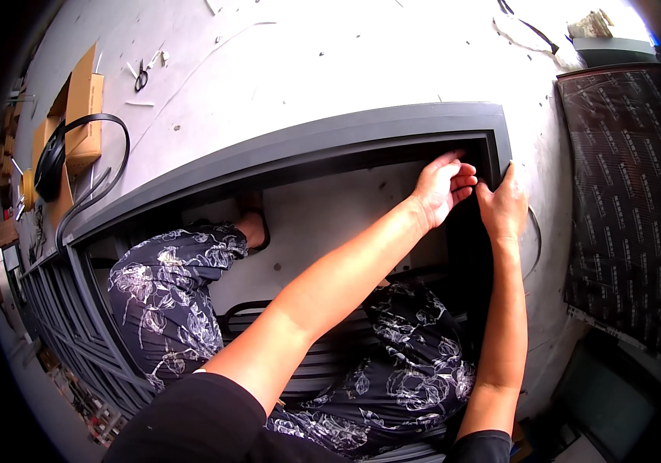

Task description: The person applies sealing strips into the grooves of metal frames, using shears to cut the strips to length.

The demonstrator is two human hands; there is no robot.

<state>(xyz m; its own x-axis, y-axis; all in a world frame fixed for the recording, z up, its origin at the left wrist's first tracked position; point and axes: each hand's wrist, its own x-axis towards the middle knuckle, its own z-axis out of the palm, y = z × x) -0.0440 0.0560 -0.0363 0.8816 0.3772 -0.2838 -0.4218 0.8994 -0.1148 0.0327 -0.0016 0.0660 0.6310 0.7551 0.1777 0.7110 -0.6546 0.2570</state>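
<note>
A large dark grey metal frame (292,140) lies in front of me, its far right corner under my hands. My left hand (440,190) reaches inside that corner. Its index finger points at the inner edge while the other fingers are loosely bent and apart, and I see nothing held in them. Around the right side bar sits my right hand (502,208), with the thumb on the inner side and the fingers over the outer side. Shadow hides the inner groove at the corner.
A cardboard box (87,116) with a coiled black strip (51,166) stands at the left. Scissors (141,77) and white scraps lie on the pale floor. Slatted dark panels (76,309) are at lower left. A dark printed sheet (616,193) covers something at right.
</note>
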